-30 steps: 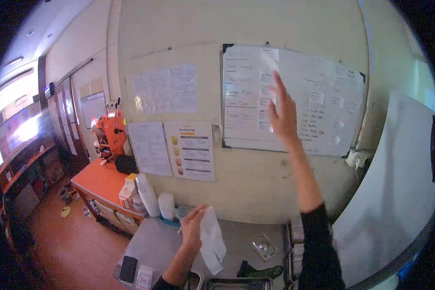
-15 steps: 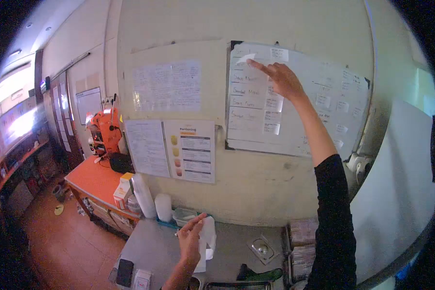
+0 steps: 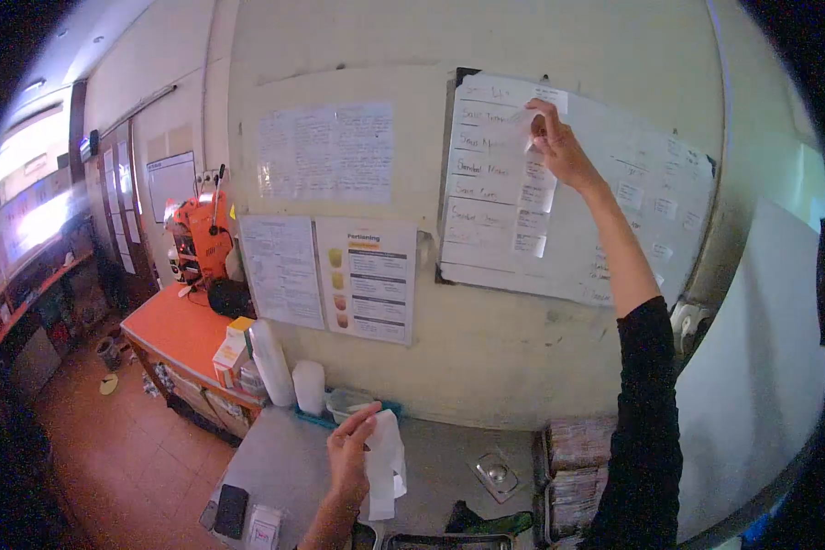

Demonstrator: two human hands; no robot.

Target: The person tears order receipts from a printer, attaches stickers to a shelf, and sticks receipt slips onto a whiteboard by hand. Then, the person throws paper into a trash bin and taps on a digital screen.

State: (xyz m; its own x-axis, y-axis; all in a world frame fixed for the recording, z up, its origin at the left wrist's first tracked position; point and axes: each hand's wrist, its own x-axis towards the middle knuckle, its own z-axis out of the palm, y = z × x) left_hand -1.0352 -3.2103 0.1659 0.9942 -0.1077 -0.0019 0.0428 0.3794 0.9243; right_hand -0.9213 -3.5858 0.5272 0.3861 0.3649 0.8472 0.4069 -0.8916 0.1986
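My right hand (image 3: 557, 147) is raised at the whiteboard (image 3: 486, 247), fingers bent and thumb closed in a pinch. A small white label (image 3: 523, 117) shows at its fingertips, partly hidden by them, against the column of stuck labels (image 3: 533, 197) beside handwritten lines. Low over the steel counter (image 3: 289, 458), my left hand (image 3: 348, 454) is closed, index finger pointing up and right. A white paper strip (image 3: 387, 458) hangs along its right side and appears gripped; the exact hold is hidden by the fingers.
Printed sheets (image 3: 367, 280) hang left of the whiteboard. Along the counter's back stand white cup stacks (image 3: 309, 385) and a clear container (image 3: 350, 403). A metal lid (image 3: 495, 475), a dark cloth (image 3: 486, 521), a phone-like dark object (image 3: 232, 511) and packed stacks (image 3: 577, 445) lie around. An orange machine (image 3: 202, 234) stands left.
My right hand has moved right along the whiteboard, from the left column to the label column, and its extended finger has curled. The left hand and paper strip have shifted slightly left.
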